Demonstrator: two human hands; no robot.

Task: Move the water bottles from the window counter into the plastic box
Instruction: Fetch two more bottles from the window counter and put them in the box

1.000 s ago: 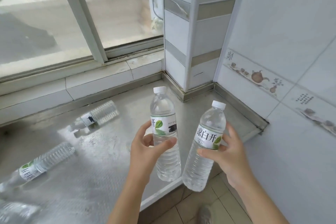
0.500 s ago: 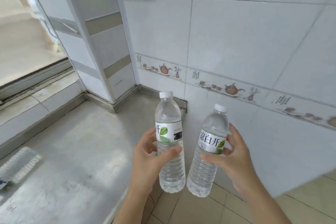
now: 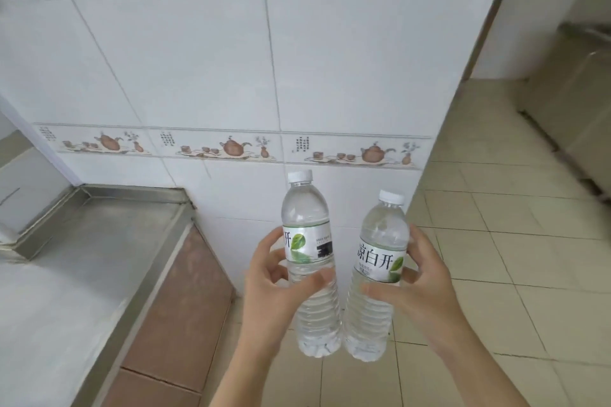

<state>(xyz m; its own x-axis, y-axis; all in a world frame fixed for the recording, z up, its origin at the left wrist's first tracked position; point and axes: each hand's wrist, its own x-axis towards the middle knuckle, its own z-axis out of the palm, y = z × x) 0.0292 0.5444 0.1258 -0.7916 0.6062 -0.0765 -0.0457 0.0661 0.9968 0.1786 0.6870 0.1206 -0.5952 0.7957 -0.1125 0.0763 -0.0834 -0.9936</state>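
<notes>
Left bottle: clear ribbed plastic water bottle with white screw cap; white label with green leaf and a black patch; full of clear water nearly to the neck; roughly upright, base tipped slightly right; held in air past the counter's edge, over the floor
Right bottle: second clear plastic water bottle with white cap; white label with dark Chinese characters and a green leaf; also full of water; leaning, cap to the right, base to the left; lower bodies of the two bottles touching or just beside each other, cannot tell which
Left hand: fingers curled round the left bottle's middle; thumb across the front just under the label, other fingers behind; firm wrap, cap closed
Right hand: fingers closed round the right bottle at label height; thumb in front below the label, fingertips showing at the bottle's right side
Plastic box: not in view
Counter: grey stainless steel counter with raised rim; lower left; brown tiled front face below its edge; both bottles well clear of it
Wall: white glazed tile wall; horizontal border strip of brown teapots and cups; darker brown pattern along the top
Floor: beige square floor tiles; right side and under the hands
Far right: blurred pale metal unit; detail unclear
</notes>
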